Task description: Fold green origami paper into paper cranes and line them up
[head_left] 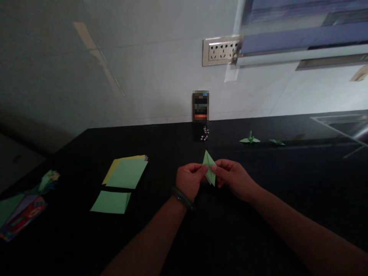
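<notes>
Both my hands hold a small folded piece of green paper, a narrow pointed shape, above the black countertop. My left hand pinches its left edge with closed fingers; a dark band circles that wrist. My right hand pinches the right edge, fingers curled. To the left on the counter lies a stack of coloured paper sheets, green on top, and one green sheet folded in half.
Two finished green paper cranes stand at the back right. A phone leans upright against the wall. A colourful paper pack lies at the far left edge. A wall socket sits above.
</notes>
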### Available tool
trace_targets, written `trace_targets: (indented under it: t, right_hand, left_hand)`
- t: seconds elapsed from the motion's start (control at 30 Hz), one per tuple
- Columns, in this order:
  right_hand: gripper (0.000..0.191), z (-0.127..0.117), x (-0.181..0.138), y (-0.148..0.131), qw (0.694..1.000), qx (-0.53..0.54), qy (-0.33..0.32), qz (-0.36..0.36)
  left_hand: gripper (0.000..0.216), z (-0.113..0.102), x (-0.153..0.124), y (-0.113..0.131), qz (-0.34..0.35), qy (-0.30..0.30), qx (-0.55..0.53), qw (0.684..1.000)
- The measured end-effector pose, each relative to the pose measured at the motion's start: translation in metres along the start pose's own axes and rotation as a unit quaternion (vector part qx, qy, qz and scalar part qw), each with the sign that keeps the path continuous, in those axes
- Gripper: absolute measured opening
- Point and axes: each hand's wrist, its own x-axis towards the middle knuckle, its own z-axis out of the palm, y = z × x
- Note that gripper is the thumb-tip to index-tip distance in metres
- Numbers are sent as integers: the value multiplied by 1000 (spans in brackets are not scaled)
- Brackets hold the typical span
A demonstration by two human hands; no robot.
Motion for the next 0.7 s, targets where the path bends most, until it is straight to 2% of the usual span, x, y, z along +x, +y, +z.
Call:
trace_targets:
  t: [0.1, 0.23, 0.37, 0.53, 0.7]
  right_hand:
    - [25, 1, 0, 0, 999, -24, 33, -32]
    - [24, 4, 0, 3, 996, 31, 74, -40]
    - [22, 5, 1, 6, 995, 67, 66, -25]
    - [18, -1, 3, 6, 997, 42, 31, -61]
    - [23, -1, 3, 9, 994, 53, 68, -65]
  left_hand:
    - [17, 3, -3, 2, -11, -2, -21, 1000]
    - [24, 6, -6, 1, -23, -46, -42, 998]
    - [19, 4, -4, -2, -22, -57, -5, 998]
    - [13, 4, -5, 2, 15, -83, 71, 994]
    - [21, 5, -10, 0, 44, -114, 111, 986]
